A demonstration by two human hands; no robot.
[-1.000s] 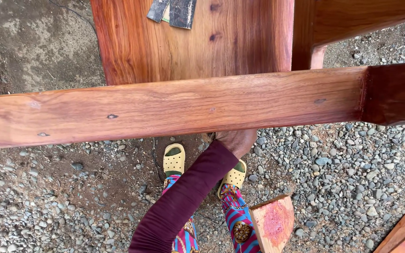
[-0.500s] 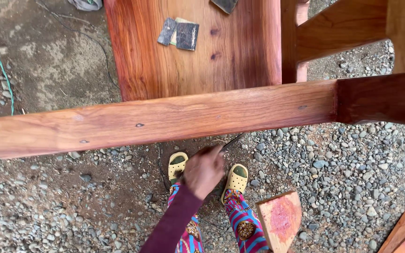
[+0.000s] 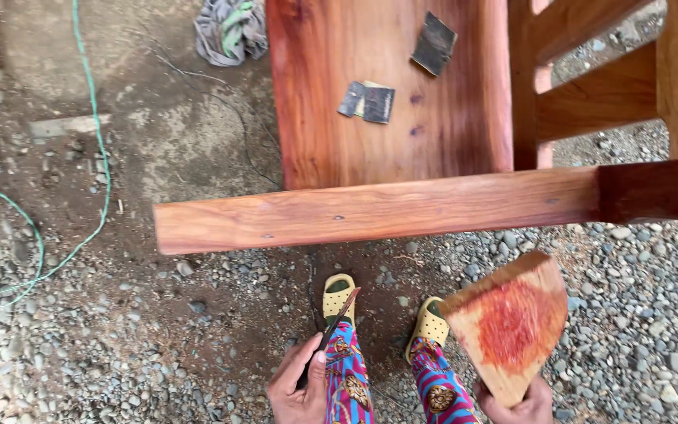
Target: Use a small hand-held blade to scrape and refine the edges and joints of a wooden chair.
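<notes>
Left hand [image 3: 298, 389] grip holds thin blade [image 3: 337, 322] | right hand [image 3: 515, 407] grips wedge block [image 3: 510, 323] | armrest beam [image 3: 378, 210] ahead

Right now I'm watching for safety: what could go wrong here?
The left hand holds a thin dark blade pointing toward the foot in an open yellow clog; a slip could cut it. The right hand grips only the bottom tip of the wood wedge, which might drop onto the other clog.
</notes>
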